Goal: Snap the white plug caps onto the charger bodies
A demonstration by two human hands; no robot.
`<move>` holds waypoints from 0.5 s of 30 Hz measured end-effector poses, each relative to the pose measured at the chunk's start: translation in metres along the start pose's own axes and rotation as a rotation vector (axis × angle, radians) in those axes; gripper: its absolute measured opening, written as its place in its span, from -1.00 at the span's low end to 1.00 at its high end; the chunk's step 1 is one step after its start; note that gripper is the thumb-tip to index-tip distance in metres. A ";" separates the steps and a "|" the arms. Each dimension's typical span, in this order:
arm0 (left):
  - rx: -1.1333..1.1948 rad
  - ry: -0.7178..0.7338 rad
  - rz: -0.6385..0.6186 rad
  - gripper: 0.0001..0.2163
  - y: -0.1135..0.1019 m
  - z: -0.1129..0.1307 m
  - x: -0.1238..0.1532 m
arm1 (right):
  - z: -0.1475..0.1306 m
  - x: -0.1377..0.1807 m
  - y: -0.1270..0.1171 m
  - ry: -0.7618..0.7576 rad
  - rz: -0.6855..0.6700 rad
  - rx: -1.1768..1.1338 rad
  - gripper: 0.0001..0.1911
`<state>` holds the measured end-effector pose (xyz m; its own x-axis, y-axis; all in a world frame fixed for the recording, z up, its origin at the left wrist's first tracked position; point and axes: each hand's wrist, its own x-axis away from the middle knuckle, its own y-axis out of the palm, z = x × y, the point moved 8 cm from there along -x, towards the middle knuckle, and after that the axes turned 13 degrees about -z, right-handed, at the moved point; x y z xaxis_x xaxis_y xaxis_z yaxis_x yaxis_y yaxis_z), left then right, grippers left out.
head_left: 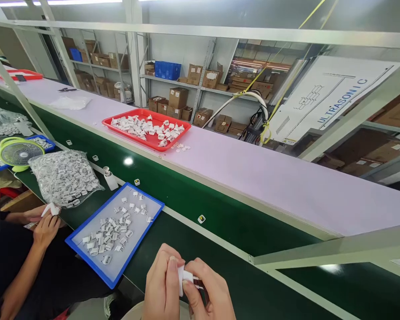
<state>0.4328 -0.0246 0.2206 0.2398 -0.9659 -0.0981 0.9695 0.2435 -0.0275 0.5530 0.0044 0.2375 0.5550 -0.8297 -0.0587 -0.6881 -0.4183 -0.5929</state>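
Note:
Both my hands meet low in the middle of the head view, around a small white power plug (187, 276) with two metal pins pointing right. My left hand (163, 284) is closed on its left side, where a flat white face shows between the fingers. Thumb and fingers of my right hand (210, 289) pinch the pin end. The fingers hide much of the plug. To the left lies a blue-rimmed tray (143, 242) with many similar white plugs (111, 233) scattered over it.
A clear bag of white parts (68, 178), a white dispenser bottle (110, 178) and a green fan (20, 153) stand left. A co-worker's hands (46, 226) hold something white. Single pieces lie on the green belt (233, 231). A red tray (146, 113) sits on the shelf above; a metal post slants right.

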 end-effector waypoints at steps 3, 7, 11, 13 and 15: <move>-0.018 -0.031 -0.103 -0.63 0.014 -0.007 0.000 | 0.010 -0.001 -0.004 -0.063 -0.030 -0.162 -0.64; -0.067 -0.095 -0.187 -0.64 0.035 -0.016 0.006 | 0.044 0.017 -0.005 -0.021 0.043 -0.344 -0.69; -0.183 -0.258 -0.456 -0.59 0.075 -0.047 0.016 | 0.121 0.044 0.032 0.235 0.114 -0.746 -0.55; -0.240 -0.386 -0.564 -0.50 0.092 -0.075 0.025 | 0.168 0.059 0.054 0.369 0.162 -0.859 -0.44; -0.306 -0.442 -0.646 -0.42 0.103 -0.104 0.035 | 0.220 0.081 0.069 0.508 0.230 -0.869 -0.43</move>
<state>0.5354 -0.0242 0.1112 -0.2986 -0.8538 0.4264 0.8816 -0.4178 -0.2194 0.6532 -0.0105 0.0154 0.2430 -0.8974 0.3682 -0.9649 -0.1846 0.1867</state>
